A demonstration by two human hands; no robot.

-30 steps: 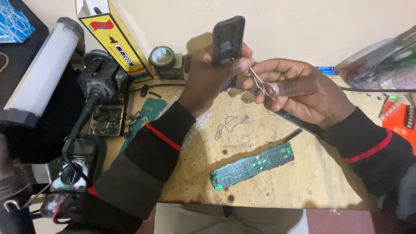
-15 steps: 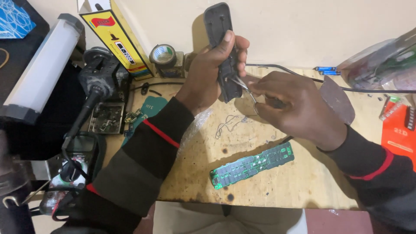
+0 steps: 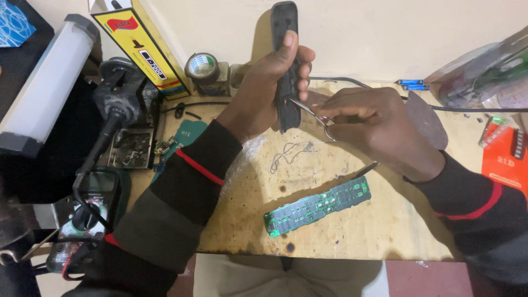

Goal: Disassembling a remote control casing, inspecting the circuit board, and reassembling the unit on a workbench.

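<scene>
My left hand [image 3: 269, 82] grips a long black plastic remote casing [image 3: 286, 60], held upright on its edge above the wooden board. My right hand [image 3: 374, 126] holds metal tweezers [image 3: 311, 113], and their tips touch the lower side of the casing. A green circuit board [image 3: 318, 206] lies flat on the wooden board [image 3: 352, 236] below my hands. A thin curl of solder wire [image 3: 289, 151] lies just under the casing.
A yellow box [image 3: 140, 44], a tape roll [image 3: 202, 66] and a white tube lamp [image 3: 47, 82] stand at the back left. A multimeter [image 3: 88, 220] with black leads sits at the left. A clear bag [image 3: 484, 77], blue batteries [image 3: 412, 84] and an orange packet [image 3: 503, 162] lie to the right.
The casing has turned edge-on and been raised higher. My right hand has moved left, bringing the tweezers against the casing's lower side.
</scene>
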